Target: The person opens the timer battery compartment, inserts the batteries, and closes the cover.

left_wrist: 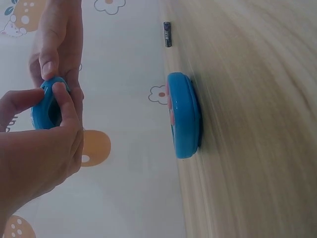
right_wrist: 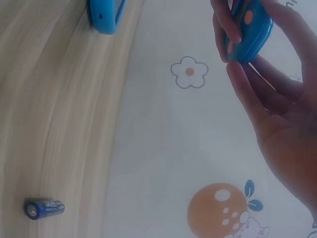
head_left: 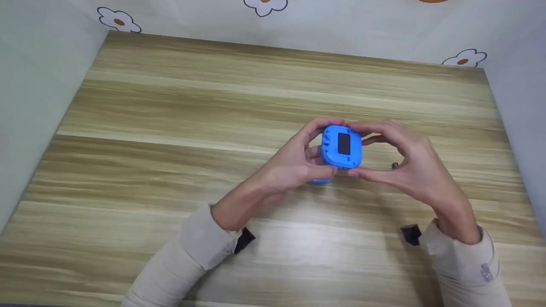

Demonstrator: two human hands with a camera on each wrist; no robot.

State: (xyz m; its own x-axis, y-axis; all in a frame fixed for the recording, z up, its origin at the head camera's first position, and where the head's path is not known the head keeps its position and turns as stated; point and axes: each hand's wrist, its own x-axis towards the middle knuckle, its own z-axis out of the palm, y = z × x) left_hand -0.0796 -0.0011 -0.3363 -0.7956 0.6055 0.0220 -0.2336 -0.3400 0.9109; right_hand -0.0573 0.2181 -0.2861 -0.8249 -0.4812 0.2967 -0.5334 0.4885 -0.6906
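Observation:
Both hands hold a small blue plastic device (head_left: 355, 151), rounded-square in shape, above the table. The face turned up to the head camera has a dark rectangle on it. My left hand (head_left: 294, 167) grips its left side, thumb at the near edge and fingers at the far edge. From the right, my right hand (head_left: 416, 164) pinches the same device by its near and far edges with thumb and fingers. In the right wrist view, the device (right_wrist: 252, 42) shows orange-pink round spots on its other face. A second blue device (left_wrist: 185, 114) lies on the table, mostly hidden below the hands in the head view.
A small battery (right_wrist: 45, 208) with a blue wrapper lies on the wood-grain table (head_left: 170, 106), partly covered by the right hand in the head view. White walls with printed flowers (head_left: 119, 21) bound the table at the back and sides.

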